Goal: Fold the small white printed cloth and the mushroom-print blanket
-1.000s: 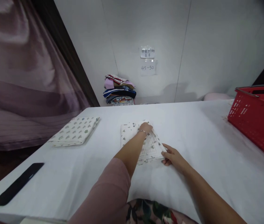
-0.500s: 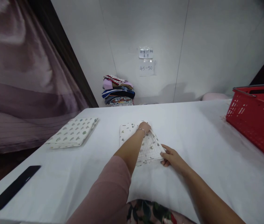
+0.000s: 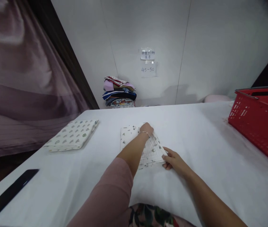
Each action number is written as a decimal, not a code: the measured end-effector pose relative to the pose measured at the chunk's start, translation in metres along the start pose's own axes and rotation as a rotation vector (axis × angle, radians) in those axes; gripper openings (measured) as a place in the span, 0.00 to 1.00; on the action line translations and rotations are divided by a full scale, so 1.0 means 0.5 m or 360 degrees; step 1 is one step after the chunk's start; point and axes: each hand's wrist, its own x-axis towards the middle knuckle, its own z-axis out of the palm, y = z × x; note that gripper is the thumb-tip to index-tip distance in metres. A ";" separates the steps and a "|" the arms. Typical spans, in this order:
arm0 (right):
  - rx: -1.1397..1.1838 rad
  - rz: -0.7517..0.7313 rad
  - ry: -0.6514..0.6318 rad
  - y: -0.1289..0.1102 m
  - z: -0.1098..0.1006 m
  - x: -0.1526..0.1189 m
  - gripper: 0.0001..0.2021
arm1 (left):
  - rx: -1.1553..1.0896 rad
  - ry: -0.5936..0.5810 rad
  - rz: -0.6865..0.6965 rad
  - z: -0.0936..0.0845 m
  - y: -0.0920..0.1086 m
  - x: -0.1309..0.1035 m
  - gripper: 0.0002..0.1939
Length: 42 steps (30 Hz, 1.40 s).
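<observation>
A white cloth [image 3: 151, 152] printed with small motifs lies folded on the white-covered table [image 3: 96, 186], in the middle of the head view. At its far right corner is my left hand [image 3: 146, 128], closed, with a bracelet at the wrist. My right hand [image 3: 170, 158] pinches the near right corner of the same cloth between thumb and fingers. My left forearm covers part of the cloth. Another folded cloth [image 3: 73, 135], white with leaf-like prints, lies apart on the left.
A black flat object [image 3: 10, 192] lies at the table's left edge. On the right stands a red basket [image 3: 259, 126]. Stacked fabrics [image 3: 119, 94] sit beyond the far edge, below paper signs [image 3: 148, 69] on the wall. A curtain [image 3: 25, 82] hangs at left.
The view has shifted very slightly. Both hands keep their places on the cloth, with hardly any movement.
</observation>
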 end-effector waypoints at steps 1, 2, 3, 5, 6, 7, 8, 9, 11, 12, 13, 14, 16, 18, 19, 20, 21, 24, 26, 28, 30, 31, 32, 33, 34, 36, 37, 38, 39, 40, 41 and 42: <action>-0.0002 0.0002 -0.0001 -0.002 0.000 -0.001 0.30 | 0.0021 0.0034 0.0007 0.002 0.004 -0.002 0.18; -0.0005 0.0004 -0.0005 -0.003 0.001 -0.002 0.30 | 0.0048 0.0068 0.0018 0.004 0.008 -0.002 0.19; -0.0008 0.0002 -0.0010 -0.005 0.001 -0.002 0.30 | 0.0077 0.0097 0.0029 0.006 0.012 -0.002 0.20; -0.0011 -0.0001 -0.0014 -0.007 0.002 -0.003 0.29 | 0.0129 0.0132 0.0052 0.009 0.019 0.001 0.20; -0.0012 0.0000 -0.0010 -0.007 0.003 -0.002 0.29 | 0.0156 0.0144 0.0063 0.010 0.022 0.003 0.20; -0.0012 0.0002 -0.0004 -0.006 0.003 -0.002 0.30 | 0.0183 0.0154 0.0072 0.010 0.024 0.006 0.20; -0.0012 0.0005 0.0000 -0.005 0.003 -0.001 0.30 | 0.0209 0.0161 0.0083 0.010 0.026 0.009 0.20; -0.0015 0.0009 0.0001 -0.004 0.003 0.000 0.30 | 0.0235 0.0167 0.0092 0.009 0.028 0.012 0.20; -0.0029 0.0009 -0.0002 0.000 0.003 0.002 0.30 | 0.0283 0.0171 0.0110 0.005 0.031 0.018 0.20; -0.0038 0.0006 0.0000 0.001 0.002 0.002 0.29 | 0.0305 0.0171 0.0119 0.003 0.032 0.021 0.20; -0.0047 0.0000 0.0002 0.001 0.002 0.002 0.29 | 0.0326 0.0173 0.0128 0.000 0.034 0.024 0.20; -0.0053 -0.0008 0.0005 0.001 0.002 0.002 0.29 | 0.0347 0.0175 0.0138 -0.002 0.035 0.027 0.20; -0.0057 -0.0027 0.0003 0.000 0.003 0.000 0.28 | 0.0382 0.0187 0.0166 -0.005 0.038 0.034 0.20; -0.0062 -0.0031 0.0005 -0.002 0.004 -0.001 0.28 | 0.0410 0.0205 0.0200 -0.005 0.042 0.042 0.20; -0.0063 -0.0026 0.0006 -0.003 0.004 -0.001 0.27 | 0.0420 0.0212 0.0216 -0.005 0.044 0.047 0.20; -0.0064 -0.0018 0.0010 -0.003 0.004 -0.001 0.27 | 0.0427 0.0217 0.0231 -0.004 0.046 0.052 0.19; -0.0062 -0.0009 0.0015 -0.003 0.005 -0.001 0.28 | 0.0433 0.0218 0.0244 -0.004 0.049 0.057 0.18; -0.0057 -0.0003 0.0032 0.000 0.006 0.002 0.28 | 0.0436 0.0212 0.0279 -0.005 0.059 0.073 0.14; -0.0067 -0.0001 0.0045 0.001 0.006 0.004 0.28 | 0.0428 0.0211 0.0295 -0.006 0.067 0.083 0.14; -0.0087 0.0007 0.0049 0.001 0.007 0.005 0.28 | 0.0409 0.0213 0.0300 -0.007 0.075 0.090 0.14; -0.0107 0.0010 0.0046 0.000 0.008 0.006 0.28 | 0.0378 0.0212 0.0292 -0.006 0.080 0.095 0.13; -0.0113 0.0008 0.0043 0.000 0.008 0.006 0.27 | 0.0358 0.0209 0.0283 -0.005 0.081 0.097 0.13; -0.0115 0.0006 0.0039 0.000 0.008 0.006 0.27 | 0.0336 0.0204 0.0271 -0.003 0.080 0.098 0.13; -0.0115 0.0005 0.0033 0.001 0.008 0.007 0.27 | 0.0311 0.0199 0.0257 -0.001 0.078 0.099 0.14; -0.0113 0.0006 0.0027 0.002 0.008 0.007 0.28 | 0.0284 0.0194 0.0240 0.001 0.074 0.099 0.14; -0.0103 0.0007 0.0023 0.004 0.007 0.007 0.28 | 0.0223 0.0188 0.0208 0.006 0.061 0.099 0.14; -0.0096 0.0004 0.0025 0.004 0.007 0.006 0.27 | 0.0190 0.0189 0.0196 0.007 0.053 0.098 0.14; -0.0088 -0.0002 0.0027 0.004 0.007 0.006 0.27 | 0.0156 0.0191 0.0191 0.008 0.044 0.097 0.14; -0.0080 -0.0008 0.0028 0.004 0.007 0.005 0.27 | 0.0121 0.0196 0.0195 0.008 0.035 0.096 0.15; -0.0074 -0.0010 0.0029 0.003 0.007 0.004 0.27 | 0.0087 0.0203 0.0208 0.007 0.024 0.093 0.16; -0.0070 -0.0007 0.0030 0.001 0.007 0.003 0.27 | 0.0055 0.0212 0.0231 0.005 0.014 0.089 0.17; -0.0067 0.0000 0.0036 0.000 0.008 0.003 0.27 | 0.0026 0.0222 0.0261 0.003 0.002 0.084 0.18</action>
